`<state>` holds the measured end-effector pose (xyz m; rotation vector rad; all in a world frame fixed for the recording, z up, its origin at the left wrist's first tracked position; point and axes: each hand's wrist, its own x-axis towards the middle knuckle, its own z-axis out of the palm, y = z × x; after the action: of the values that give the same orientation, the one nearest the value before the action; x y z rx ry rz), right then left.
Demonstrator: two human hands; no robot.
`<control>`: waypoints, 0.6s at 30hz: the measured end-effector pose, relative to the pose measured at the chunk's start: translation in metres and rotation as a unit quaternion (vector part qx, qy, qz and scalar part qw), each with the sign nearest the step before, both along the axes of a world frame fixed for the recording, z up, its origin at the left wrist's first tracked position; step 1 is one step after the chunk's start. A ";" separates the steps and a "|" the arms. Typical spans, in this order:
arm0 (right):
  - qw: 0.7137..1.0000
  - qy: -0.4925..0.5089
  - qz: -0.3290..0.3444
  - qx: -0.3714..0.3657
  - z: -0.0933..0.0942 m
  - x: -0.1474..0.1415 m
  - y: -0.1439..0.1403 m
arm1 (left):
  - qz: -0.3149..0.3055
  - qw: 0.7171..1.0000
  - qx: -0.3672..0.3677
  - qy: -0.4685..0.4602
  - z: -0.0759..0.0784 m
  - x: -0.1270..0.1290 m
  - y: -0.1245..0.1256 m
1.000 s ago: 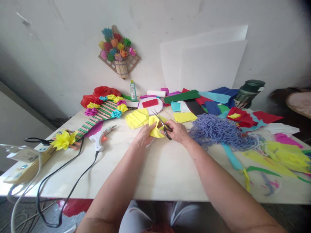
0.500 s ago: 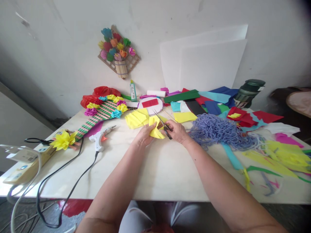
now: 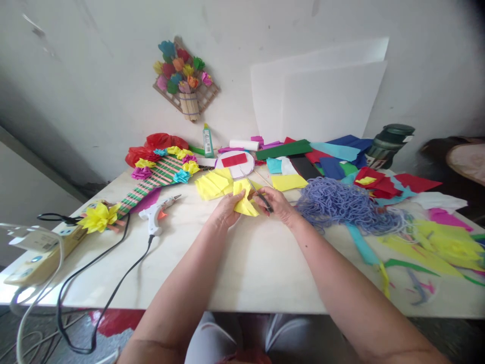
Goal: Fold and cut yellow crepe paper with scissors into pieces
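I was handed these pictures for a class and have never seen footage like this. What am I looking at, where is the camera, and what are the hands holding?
There is no machine here: a person works with two bare hands, and one camera worn on their head looks forward and down, so the arms reach in from the bottom. The left hand holds a folded piece of yellow paper. The right hand holds scissors whose blades meet that paper. On the white table lie a glue gun with a black cord, a pile of purple yarn, many coloured paper sheets, a glue bottle and a striped craft piece with paper flowers. A flower decoration hangs on the wall.
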<state>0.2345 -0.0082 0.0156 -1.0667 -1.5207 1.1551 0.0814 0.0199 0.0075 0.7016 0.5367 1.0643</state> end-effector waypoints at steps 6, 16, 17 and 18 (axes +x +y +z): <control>1.000 -0.004 0.005 0.003 -0.001 0.001 0.001 | -0.005 1.000 0.001 0.005 -0.002 -0.001 0.002; 0.999 -0.041 -0.005 -0.003 -0.003 0.003 0.002 | 0.013 1.000 -0.004 0.021 0.003 0.000 -0.003; 0.999 -0.046 -0.006 0.001 -0.003 0.002 0.002 | 0.014 1.000 -0.006 0.022 0.004 0.000 -0.003; 0.998 -0.054 -0.010 0.008 -0.003 0.002 0.002 | 0.015 1.000 -0.007 0.024 0.004 0.000 -0.003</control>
<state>0.2369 -0.0063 0.0129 -1.1473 -1.5967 1.0861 0.0818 0.0170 0.0111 0.7107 0.5954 1.0725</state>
